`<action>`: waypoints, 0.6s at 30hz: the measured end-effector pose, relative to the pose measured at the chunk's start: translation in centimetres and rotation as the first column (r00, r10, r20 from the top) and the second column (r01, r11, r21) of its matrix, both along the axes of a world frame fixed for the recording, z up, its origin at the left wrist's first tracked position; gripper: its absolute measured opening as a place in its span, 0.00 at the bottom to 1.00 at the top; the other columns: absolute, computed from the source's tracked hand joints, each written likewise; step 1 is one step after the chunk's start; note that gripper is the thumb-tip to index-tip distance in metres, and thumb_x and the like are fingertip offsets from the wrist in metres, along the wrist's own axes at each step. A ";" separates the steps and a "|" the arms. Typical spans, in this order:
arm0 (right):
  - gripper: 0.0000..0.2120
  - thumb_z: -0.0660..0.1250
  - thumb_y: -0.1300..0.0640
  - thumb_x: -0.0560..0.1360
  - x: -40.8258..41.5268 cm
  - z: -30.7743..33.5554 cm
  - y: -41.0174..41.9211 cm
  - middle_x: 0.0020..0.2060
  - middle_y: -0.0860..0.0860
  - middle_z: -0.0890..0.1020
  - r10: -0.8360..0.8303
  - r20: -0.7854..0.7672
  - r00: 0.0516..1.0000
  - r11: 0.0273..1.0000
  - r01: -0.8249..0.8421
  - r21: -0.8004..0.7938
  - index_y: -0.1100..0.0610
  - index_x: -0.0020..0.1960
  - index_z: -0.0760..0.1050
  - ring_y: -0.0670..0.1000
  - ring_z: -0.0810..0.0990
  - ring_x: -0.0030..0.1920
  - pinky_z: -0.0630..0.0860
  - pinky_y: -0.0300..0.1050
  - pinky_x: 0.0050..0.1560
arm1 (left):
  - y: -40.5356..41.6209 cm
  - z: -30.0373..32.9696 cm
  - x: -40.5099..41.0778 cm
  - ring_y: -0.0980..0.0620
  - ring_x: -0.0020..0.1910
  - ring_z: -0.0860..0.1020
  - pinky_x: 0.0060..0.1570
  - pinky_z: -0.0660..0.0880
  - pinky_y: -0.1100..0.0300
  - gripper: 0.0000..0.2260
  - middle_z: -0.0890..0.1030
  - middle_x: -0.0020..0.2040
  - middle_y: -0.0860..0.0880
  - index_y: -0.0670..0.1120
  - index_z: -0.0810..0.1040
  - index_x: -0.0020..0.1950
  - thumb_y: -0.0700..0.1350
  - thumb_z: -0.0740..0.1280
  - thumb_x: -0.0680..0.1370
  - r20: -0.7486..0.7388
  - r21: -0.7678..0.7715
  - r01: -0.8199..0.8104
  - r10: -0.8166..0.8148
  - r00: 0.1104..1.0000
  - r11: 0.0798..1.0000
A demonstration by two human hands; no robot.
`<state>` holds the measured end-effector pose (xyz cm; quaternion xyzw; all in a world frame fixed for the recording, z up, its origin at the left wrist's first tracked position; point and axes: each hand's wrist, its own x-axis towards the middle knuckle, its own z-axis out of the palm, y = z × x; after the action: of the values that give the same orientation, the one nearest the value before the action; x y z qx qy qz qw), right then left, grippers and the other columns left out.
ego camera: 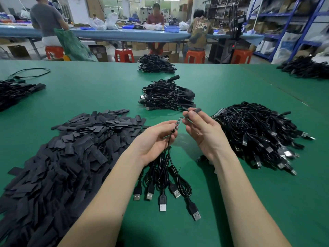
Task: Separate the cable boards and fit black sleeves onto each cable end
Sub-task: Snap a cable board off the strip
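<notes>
Both hands are raised over the green counter (106, 82), close together but apart. The left hand (154, 139) pinches a small circuit board (178, 123) at the end of a black cable, the board sticking up past thumb and forefinger, and the same hand gathers a bundle of cables (165, 173) that hangs down to the counter. Five USB plugs (162, 204) from that bundle lie fanned out between the forearms. The right hand (204, 129) pinches one black sleeve (193, 112) between its fingertips, just to the right of and slightly above the board tip, not yet on it.

A large heap of loose black sleeves (71, 150) covers the counter to the left of the left arm. Five other piles of black cables are in view: a big one (258, 134) just right of the right hand, one (167, 97) straight ahead beyond the hands, one (154, 64) further back, one (14, 91) at the far left edge and one (306, 68) at the far right.

Three people sit at a blue bench behind, on orange stools (195, 56); four stools can be counted. One camouflage shirt (200, 31) bears lettering that looks like "UNKN OWN".
</notes>
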<state>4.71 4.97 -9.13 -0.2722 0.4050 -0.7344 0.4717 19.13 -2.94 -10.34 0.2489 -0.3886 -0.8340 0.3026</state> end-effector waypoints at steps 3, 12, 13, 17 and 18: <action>0.09 0.78 0.50 0.66 -0.1 -0.1 0.1 0.48 0.49 0.87 -0.033 -0.101 0.994 0.999 0.037 0.030 0.49 0.45 0.87 0.43 0.83 0.43 0.77 0.34 0.39 | 0.1 0.0 0.0 0.55 0.35 0.80 0.36 0.78 0.67 0.09 0.82 0.38 0.47 0.39 0.82 0.52 0.37 0.71 0.72 -0.008 -0.004 0.017 -0.017 1.000 1.000; 0.11 0.79 0.51 0.63 0.0 -0.3 0.1 0.48 0.50 0.87 -0.001 -0.104 0.995 1.000 0.003 0.018 0.49 0.44 0.87 0.44 0.83 0.43 0.78 0.35 0.41 | 0.2 0.0 0.2 0.56 0.34 0.80 0.37 0.78 0.68 0.06 0.83 0.38 0.48 0.40 0.82 0.52 0.35 0.66 0.79 -0.004 -0.014 0.010 -0.010 1.000 1.000; 0.11 0.80 0.51 0.63 0.0 -0.3 0.0 0.48 0.51 0.87 -0.003 -0.105 0.994 1.000 0.004 0.014 0.50 0.44 0.87 0.44 0.83 0.43 0.78 0.35 0.41 | 0.2 0.1 0.2 0.56 0.35 0.80 0.37 0.78 0.68 0.06 0.83 0.38 0.48 0.40 0.81 0.53 0.35 0.66 0.79 -0.001 -0.024 0.013 -0.013 1.000 1.000; 0.13 0.81 0.53 0.61 -0.3 -0.4 0.0 0.48 0.53 0.86 0.013 -0.087 0.996 1.000 -0.014 -0.008 0.53 0.45 0.88 0.45 0.83 0.41 0.79 0.35 0.44 | 0.2 0.1 0.3 0.55 0.35 0.81 0.38 0.78 0.67 0.06 0.83 0.38 0.48 0.40 0.82 0.53 0.34 0.67 0.79 0.027 -0.090 0.013 -0.011 1.000 0.996; 0.12 0.80 0.54 0.62 -0.4 -0.4 0.1 0.48 0.53 0.86 0.033 -0.088 0.996 0.999 -0.034 -0.005 0.53 0.45 0.88 0.45 0.83 0.41 0.79 0.35 0.44 | 0.2 0.2 0.4 0.55 0.36 0.81 0.39 0.78 0.67 0.06 0.83 0.38 0.48 0.40 0.83 0.53 0.33 0.67 0.79 0.041 -0.114 0.015 -0.011 0.999 0.993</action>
<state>4.27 5.04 -9.54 -0.3124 0.4183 -0.7150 0.4649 19.52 -2.77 -10.15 0.2452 -0.4435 -0.8071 0.3030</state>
